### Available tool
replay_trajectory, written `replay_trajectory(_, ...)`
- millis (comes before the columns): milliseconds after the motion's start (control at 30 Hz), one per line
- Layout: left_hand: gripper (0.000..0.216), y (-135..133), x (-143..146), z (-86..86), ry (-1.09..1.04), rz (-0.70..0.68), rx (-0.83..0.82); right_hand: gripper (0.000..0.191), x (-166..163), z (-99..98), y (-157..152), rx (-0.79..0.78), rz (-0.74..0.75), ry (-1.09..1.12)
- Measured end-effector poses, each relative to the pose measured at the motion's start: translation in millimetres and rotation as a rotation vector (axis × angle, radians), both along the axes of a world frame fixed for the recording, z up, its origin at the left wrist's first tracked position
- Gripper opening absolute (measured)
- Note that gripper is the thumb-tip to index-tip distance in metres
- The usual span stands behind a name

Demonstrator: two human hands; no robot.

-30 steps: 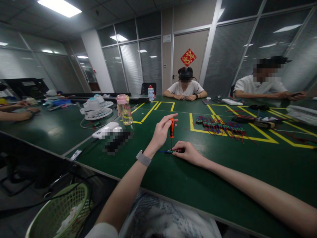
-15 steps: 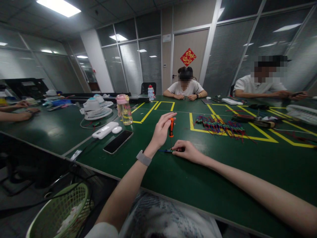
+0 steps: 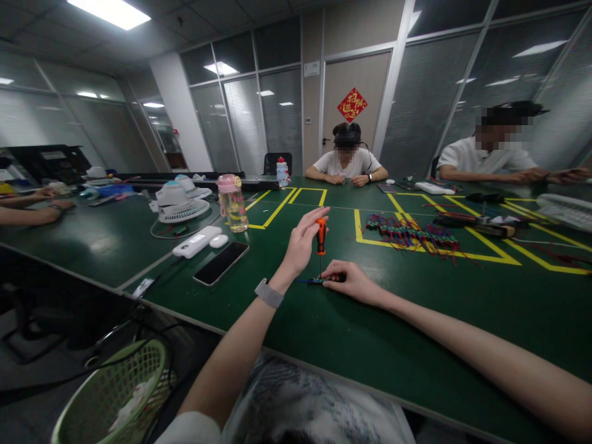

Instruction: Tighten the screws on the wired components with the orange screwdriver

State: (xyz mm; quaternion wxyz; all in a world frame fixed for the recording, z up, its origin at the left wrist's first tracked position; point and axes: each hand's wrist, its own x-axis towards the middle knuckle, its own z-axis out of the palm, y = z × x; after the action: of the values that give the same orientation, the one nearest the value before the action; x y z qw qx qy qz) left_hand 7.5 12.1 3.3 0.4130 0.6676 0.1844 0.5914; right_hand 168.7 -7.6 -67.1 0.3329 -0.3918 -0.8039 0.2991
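Note:
An orange and black screwdriver (image 3: 321,237) stands upright, its thin shaft pointing down onto a small circuit board (image 3: 315,282). My left hand (image 3: 303,239) is around the handle from the left, fingers stretched over its top and the thumb side hidden. The little board lies flat on the green table (image 3: 370,345), with a blue wire running out to its left. At the board's right end, my right hand (image 3: 349,280) pinches it and keeps it against the tabletop. Those fingertips partly cover the board.
Left of my hands lie a phone (image 3: 221,263), a white power bank (image 3: 197,242) and a pink-lidded bottle (image 3: 232,203). A heap of wired boards (image 3: 411,235) sits at the right inside yellow tape. Two people sit across the table; a green basket (image 3: 111,394) stands below its edge.
Both hands keep nearly the same place, with the screwdriver still upright on the board. The camera view has shifted very slightly.

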Motion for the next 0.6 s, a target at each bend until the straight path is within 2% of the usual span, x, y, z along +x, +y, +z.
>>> replay_trajectory(67, 0.033, 1.6, 0.9, -1.0, -0.056, -0.095, -0.071, 0.018, -0.1, 0.1, -0.1, -0.007, -0.001, 0.003)
replay_trajectory(133, 0.033, 1.7, 0.9, -1.3, -0.056, -0.079, -0.097, 0.018, 0.1, -0.5, 0.2, -0.011, -0.001, 0.007)
replay_trajectory(300, 0.025, -1.5, -2.5, 0.9, 0.085, 0.228, 0.051, 0.018, 1.0, -4.2, 2.2, 0.011, 0.0, 0.014)
replay_trajectory(367, 0.022, -1.7, -2.9, 1.5, 0.114, 0.252, 0.086, 0.018, 1.0, -5.2, 2.5, 0.014, -0.003, 0.018)
replay_trajectory(533, 0.03, 4.0, -1.2, -0.6, -0.025, -0.054, -0.026, 0.018, 0.7, -5.9, 1.9, 0.008, -0.005, 0.02)
replay_trajectory(600, 0.032, 6.1, -1.6, -1.7, -0.063, -0.099, -0.075, 0.018, 0.7, -6.0, 1.7, 0.008, -0.009, 0.018)
